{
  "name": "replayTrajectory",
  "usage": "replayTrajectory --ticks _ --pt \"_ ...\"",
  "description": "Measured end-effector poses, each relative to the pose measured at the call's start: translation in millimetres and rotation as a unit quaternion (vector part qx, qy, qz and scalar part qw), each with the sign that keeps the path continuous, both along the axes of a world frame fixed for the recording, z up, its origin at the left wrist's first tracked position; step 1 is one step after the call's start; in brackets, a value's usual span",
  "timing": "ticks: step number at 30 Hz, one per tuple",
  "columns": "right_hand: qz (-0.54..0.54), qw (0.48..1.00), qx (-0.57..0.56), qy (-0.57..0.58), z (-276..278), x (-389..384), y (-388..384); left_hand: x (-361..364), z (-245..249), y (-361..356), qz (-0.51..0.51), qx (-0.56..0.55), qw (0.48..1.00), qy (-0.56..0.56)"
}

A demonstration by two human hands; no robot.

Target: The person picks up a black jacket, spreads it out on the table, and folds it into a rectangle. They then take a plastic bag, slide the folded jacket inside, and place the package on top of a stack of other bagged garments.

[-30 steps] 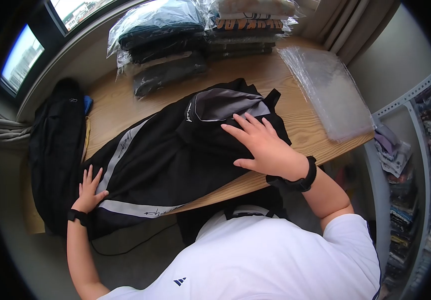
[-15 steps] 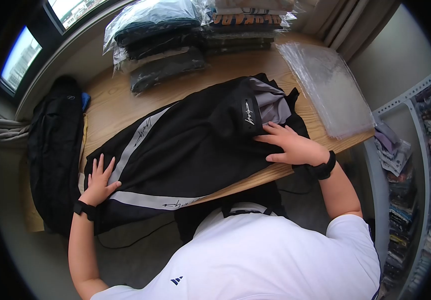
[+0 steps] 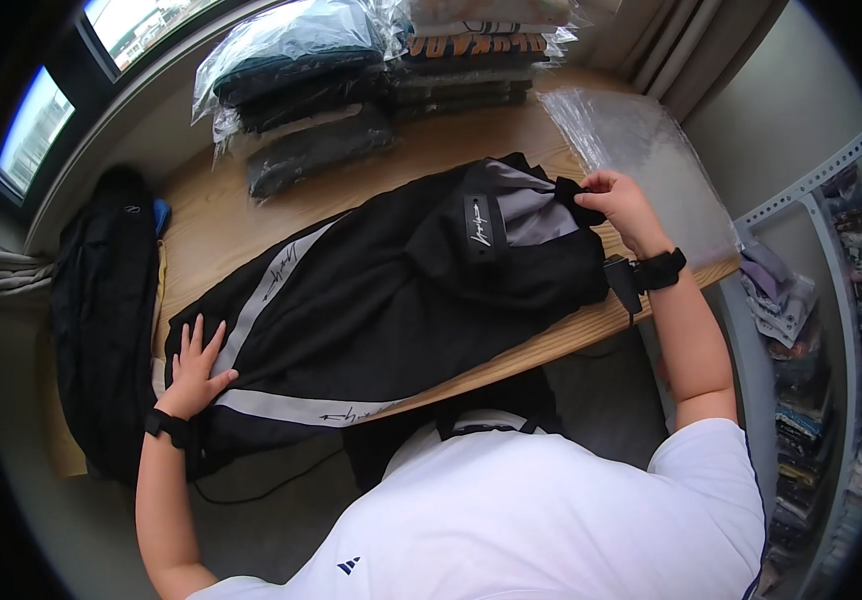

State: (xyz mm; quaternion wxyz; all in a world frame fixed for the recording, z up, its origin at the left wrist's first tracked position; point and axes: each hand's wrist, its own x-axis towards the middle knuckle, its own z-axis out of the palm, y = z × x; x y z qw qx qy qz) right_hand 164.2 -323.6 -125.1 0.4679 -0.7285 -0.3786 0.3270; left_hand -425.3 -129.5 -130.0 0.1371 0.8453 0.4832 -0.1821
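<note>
A black jacket [image 3: 371,290] lies folded lengthwise across the table, its pale grey bands [image 3: 269,405] carrying black script. At its right end the opening shows grey lining [image 3: 539,215] beside a black label [image 3: 482,222] with white lettering. My left hand [image 3: 194,375] rests flat with fingers spread on the jacket's left end, over a grey band. With thumb and fingers my right hand [image 3: 623,208] pinches a black flap of the jacket [image 3: 573,198] at its upper right corner. Both wrists wear black straps.
Folded garments in clear bags [image 3: 301,100] are stacked at the back. Flat clear plastic bags [image 3: 666,160] lie at the table's right. Another dark garment [image 3: 101,320] hangs over the left end of the wooden table [image 3: 221,185]. Shelves of bagged items [image 3: 801,420] stand at right.
My right hand has moved up and right from lying open by the label to gripping the black flap. The grey lining shows wider. My left hand has stayed in place.
</note>
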Motion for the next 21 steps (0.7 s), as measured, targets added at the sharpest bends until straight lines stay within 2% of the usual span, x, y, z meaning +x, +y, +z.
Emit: replayTrajectory --ticks 1,2,4,6,11,15,17,20,21 --pt "0.017 0.999 -0.008 -0.049 6.1 -12.6 -0.5 -0.2 0.0 0.5 -0.004 0.003 1.0 -0.003" --pt "0.015 0.999 -0.009 -0.047 5.3 -18.6 0.5 -0.3 0.5 0.4 -0.005 0.002 1.0 -0.001" --pt "0.116 0.982 -0.044 -0.143 4.9 -28.7 1.6 1.1 1.0 1.2 0.001 -0.003 1.0 0.003" --pt "0.124 0.981 -0.061 -0.139 8.2 -38.8 2.0 1.6 1.0 1.3 -0.001 -0.003 1.0 0.004" --pt "0.207 0.945 -0.06 -0.246 -9.7 -35.9 10.3 2.5 3.9 -1.5 -0.002 0.0 1.0 0.01" --pt "0.211 0.942 -0.076 -0.249 -5.4 -42.2 17.0 2.2 1.9 -0.3 -0.002 0.001 1.0 0.013" --pt "0.228 0.95 -0.141 -0.162 5.8 -46.1 18.0 1.9 1.7 -0.2 -0.003 0.001 1.0 0.013" --pt "0.277 0.934 -0.113 -0.197 4.4 -44.4 8.3 2.6 2.3 -1.1 -0.001 0.001 1.0 0.011" --pt "0.291 0.934 -0.124 -0.168 11.4 -44.8 4.5 2.9 2.7 -1.4 0.0 0.002 1.0 0.01"
